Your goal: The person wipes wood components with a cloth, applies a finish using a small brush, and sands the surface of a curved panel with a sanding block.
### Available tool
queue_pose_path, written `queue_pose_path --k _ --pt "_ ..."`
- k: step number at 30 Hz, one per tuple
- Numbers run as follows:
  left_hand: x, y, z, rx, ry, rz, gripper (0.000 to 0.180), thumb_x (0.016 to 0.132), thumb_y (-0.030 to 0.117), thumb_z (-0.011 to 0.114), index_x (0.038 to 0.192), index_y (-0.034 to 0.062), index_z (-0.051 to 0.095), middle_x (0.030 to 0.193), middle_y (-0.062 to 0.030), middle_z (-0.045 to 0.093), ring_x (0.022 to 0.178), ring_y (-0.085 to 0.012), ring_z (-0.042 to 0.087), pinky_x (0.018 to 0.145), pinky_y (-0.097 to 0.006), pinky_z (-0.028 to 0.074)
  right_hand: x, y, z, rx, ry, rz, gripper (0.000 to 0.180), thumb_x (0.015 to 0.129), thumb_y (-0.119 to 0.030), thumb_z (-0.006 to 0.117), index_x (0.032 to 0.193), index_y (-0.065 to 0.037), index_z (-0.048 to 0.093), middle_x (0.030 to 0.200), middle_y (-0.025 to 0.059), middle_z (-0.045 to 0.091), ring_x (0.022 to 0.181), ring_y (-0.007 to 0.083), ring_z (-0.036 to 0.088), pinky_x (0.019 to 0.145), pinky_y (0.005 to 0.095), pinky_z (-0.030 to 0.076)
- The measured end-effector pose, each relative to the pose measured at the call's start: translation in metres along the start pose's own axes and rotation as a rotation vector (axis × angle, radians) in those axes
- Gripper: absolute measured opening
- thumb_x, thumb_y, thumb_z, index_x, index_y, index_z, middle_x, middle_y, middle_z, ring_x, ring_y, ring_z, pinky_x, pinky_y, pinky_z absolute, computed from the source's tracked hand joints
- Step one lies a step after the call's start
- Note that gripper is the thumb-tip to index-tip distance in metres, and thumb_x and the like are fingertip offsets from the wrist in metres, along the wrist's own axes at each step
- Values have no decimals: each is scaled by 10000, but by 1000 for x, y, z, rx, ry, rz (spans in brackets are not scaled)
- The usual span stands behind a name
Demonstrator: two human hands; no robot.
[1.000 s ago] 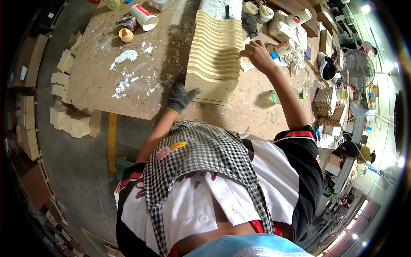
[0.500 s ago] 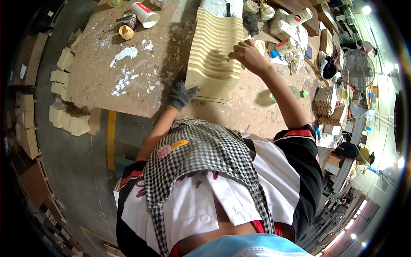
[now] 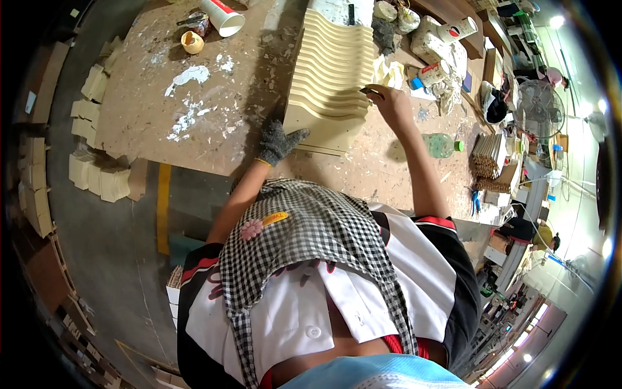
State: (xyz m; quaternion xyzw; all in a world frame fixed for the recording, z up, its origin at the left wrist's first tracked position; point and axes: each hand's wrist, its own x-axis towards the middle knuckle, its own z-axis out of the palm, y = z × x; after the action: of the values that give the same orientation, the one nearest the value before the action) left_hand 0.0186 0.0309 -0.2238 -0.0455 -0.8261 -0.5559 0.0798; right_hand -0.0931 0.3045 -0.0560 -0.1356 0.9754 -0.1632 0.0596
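Observation:
In front of me on the workbench (image 3: 227,139) lies a cream block of wavy strips (image 3: 330,61), packed close together, with a broad flat face (image 3: 321,126) nearest me. My left hand (image 3: 277,142), in a grey knit glove, grips its near left corner, thumb lying across the flat face; its other fingers are partly hidden. My bare right hand (image 3: 392,107) is at the right edge of the ridges. Thumb and fingers pinch a small dark thin tool (image 3: 365,91) whose tip is over the ridges; its exact kind is too small to tell.
A green-capped bottle (image 3: 442,146) lies right of my forearm. White cups (image 3: 457,29), rags (image 3: 448,94) and crumpled paper (image 3: 387,71) crowd the far right. Back left are a tipped cup (image 3: 223,18) and small orange pot (image 3: 192,43). Cream stacks (image 3: 107,181) stand beyond the left edge.
My right hand has shifted slightly right and nearer me, and the dark tool in its fingers now shows. The left hand stays on the corner.

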Motion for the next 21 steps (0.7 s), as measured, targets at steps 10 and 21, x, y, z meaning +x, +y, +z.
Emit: queue_pose_path --k 10,21 --pt "4 4 -1 89 44 48 645 766 469 816 1176 14 616 1056 -189 676 953 -354 636 847 -434 514 -17 -42 12 -218 116 114 210 939 -258 598 945 -97 732 801 187 682 717 382 663 630 471 515" --pt "-4 -12 12 58 4 -78 661 760 516 808 1140 2 640 992 -189 702 896 -356 661 797 -432 525 -19 -40 19 -190 214 201 228 946 -268 596 1104 -171 728 901 150 692 768 364 672 650 444 523"
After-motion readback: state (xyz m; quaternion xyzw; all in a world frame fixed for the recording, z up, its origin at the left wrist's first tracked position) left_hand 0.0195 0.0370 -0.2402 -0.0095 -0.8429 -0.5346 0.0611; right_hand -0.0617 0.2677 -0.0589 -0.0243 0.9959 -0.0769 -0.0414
